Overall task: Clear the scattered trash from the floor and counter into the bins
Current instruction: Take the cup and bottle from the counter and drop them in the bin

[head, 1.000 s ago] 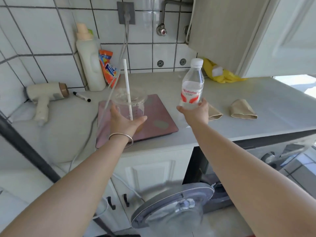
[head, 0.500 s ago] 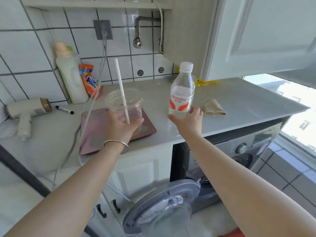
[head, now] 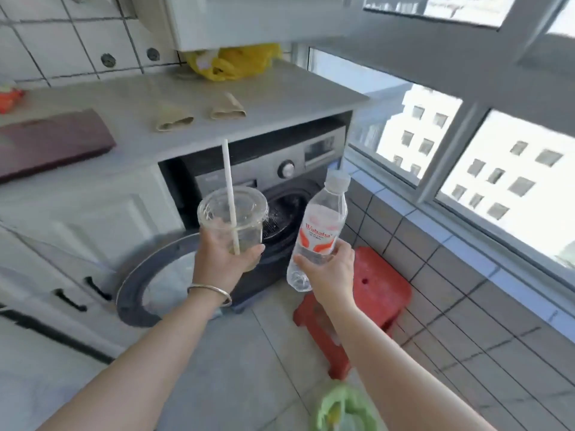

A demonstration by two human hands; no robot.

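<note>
My left hand (head: 222, 259) grips a clear plastic cup (head: 233, 216) with a lid and a white straw (head: 229, 188); a little yellowish liquid sits at its bottom. My right hand (head: 329, 270) holds a clear water bottle (head: 320, 227) with a red-and-white label and white cap, tilted slightly right. Both are held in the air in front of the washing machine (head: 280, 169), away from the counter (head: 199, 98). No bin is clearly in view.
The washer door (head: 140, 290) hangs open at lower left. A red plastic stool (head: 376, 287) stands by the tiled wall under the window. Two beige folded pieces (head: 199, 116), a yellow bag (head: 230, 62) and a maroon scale (head: 53, 141) lie on the counter. Something green (head: 342, 409) is at the bottom edge.
Both hands lifted the cup and bottle off the counter and brought them down and back. The view swung right and downward, now showing the washer, stool and window.
</note>
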